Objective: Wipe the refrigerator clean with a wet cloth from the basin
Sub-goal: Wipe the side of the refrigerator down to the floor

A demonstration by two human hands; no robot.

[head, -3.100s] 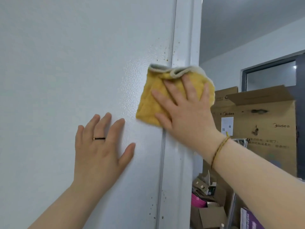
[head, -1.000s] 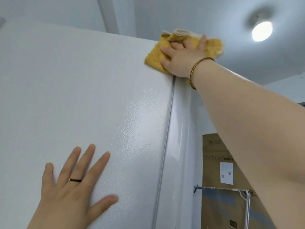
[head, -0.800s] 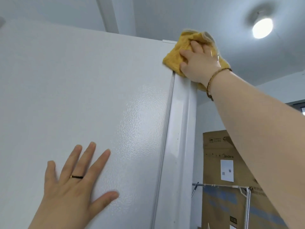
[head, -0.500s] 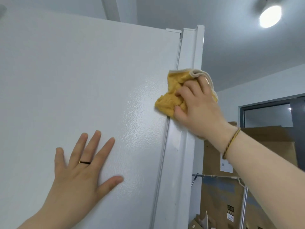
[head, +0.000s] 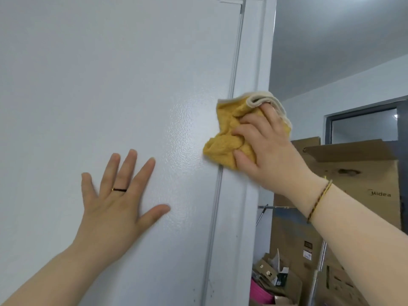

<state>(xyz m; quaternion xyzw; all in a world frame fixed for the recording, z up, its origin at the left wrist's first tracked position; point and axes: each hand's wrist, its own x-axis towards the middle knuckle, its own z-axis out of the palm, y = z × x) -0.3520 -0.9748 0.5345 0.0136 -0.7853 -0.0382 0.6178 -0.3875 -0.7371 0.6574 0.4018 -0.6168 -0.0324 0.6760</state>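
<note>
head | 1 cloth point(head: 229, 138) bunched in right hand point(head: 269, 151) | left hand point(head: 114, 204) splayed flat on 1 refrigerator point(head: 88, 85)

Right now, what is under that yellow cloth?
The yellow cloth, gripped by the right hand, lies over the refrigerator door's edge seam. Whether dirt remains beneath it is hidden.

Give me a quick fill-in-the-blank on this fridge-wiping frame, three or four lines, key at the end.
1. The right hand holds a bunched cloth whose colour is ____.
2. The left hand lies flat on the white refrigerator panel with its fingers ____.
3. A thin dark ____ sits on one finger of the left hand.
4. The brown cardboard box behind the right arm is printed with the word ____.

Missing words: yellow; spread; ring; Midea
</note>
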